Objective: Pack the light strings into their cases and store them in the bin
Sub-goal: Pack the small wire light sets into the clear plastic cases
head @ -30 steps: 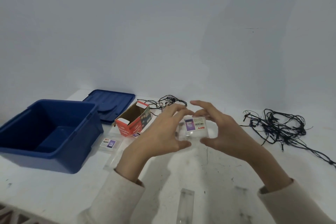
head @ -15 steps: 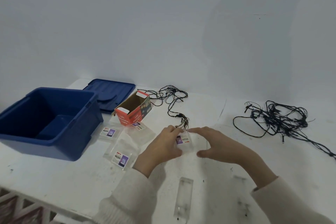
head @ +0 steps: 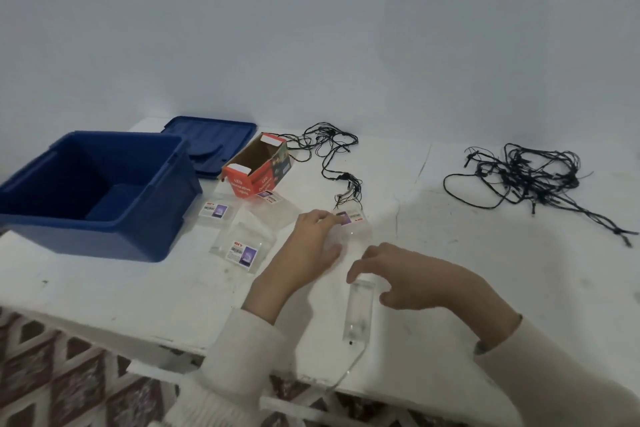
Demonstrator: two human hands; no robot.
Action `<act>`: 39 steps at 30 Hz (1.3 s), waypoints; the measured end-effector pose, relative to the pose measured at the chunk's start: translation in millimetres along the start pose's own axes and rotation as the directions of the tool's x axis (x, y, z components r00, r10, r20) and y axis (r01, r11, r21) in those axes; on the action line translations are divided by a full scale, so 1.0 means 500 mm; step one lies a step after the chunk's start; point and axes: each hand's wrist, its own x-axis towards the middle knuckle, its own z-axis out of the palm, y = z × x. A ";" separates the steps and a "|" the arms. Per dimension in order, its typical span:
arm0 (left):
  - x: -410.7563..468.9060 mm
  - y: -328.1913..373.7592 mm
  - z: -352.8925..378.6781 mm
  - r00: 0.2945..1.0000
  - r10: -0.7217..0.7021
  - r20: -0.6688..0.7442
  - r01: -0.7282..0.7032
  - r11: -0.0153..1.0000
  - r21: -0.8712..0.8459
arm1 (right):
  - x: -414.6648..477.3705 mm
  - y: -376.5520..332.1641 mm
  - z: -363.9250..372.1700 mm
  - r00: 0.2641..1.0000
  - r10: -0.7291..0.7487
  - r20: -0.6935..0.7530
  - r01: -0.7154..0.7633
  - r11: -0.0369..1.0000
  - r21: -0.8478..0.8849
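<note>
My left hand lies on the white table and pinches a clear labelled case between thumb and forefinger. My right hand hovers with loosely curled fingers over the far end of a clear battery box, holding nothing. A thin clear wire runs from that box over the table's front edge. One black light string trails from behind the red box down to the held case. A second black string lies tangled at the right. The open blue bin stands at the left.
The bin's blue lid lies behind it. An open red cardboard box lies on its side beside the lid. Three more clear labelled cases lie between the bin and my left hand.
Both hands lowered the clear case from in front of me to the table. My right hand let go of it and drew back to the battery box.
</note>
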 end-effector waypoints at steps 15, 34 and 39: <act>-0.174 0.026 -0.013 0.904 -0.148 0.401 0.289 0.902 -0.320 | -0.014 -0.055 0.053 0.995 0.079 -0.066 -0.090 0.977 -0.192; -0.175 0.179 -0.226 0.911 0.113 -0.397 -0.396 0.509 -0.764 | -0.149 -0.305 -0.141 0.844 0.353 -0.403 0.535 -0.596 0.599; -0.163 0.218 -0.236 0.960 0.235 -0.154 -0.279 0.730 -0.624 | -0.150 -0.366 -0.188 0.435 0.488 -0.757 0.827 0.115 0.550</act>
